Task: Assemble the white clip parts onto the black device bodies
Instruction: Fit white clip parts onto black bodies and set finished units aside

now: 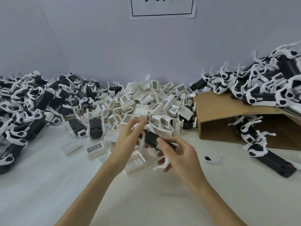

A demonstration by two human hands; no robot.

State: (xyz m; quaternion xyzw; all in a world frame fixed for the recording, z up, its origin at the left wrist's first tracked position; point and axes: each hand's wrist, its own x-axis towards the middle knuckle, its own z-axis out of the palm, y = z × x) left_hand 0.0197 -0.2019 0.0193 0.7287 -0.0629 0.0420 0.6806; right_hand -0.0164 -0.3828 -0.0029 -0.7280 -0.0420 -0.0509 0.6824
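Left hand (130, 136), right hand (177, 154), fingers curled

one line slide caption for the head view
Both hands hold a black device body before a white clip pile.

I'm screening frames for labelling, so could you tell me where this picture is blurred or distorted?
Head view: the left hand and right hand and the black device body they hold are motion-blurred; the wide-angle lens bends the cardboard box and side piles outward; lighting is soft, without glare.

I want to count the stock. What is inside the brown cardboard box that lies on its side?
Inside the cardboard box, near its opening, lie several black devices with white clips. The deeper part is dark, so the rest cannot be seen.
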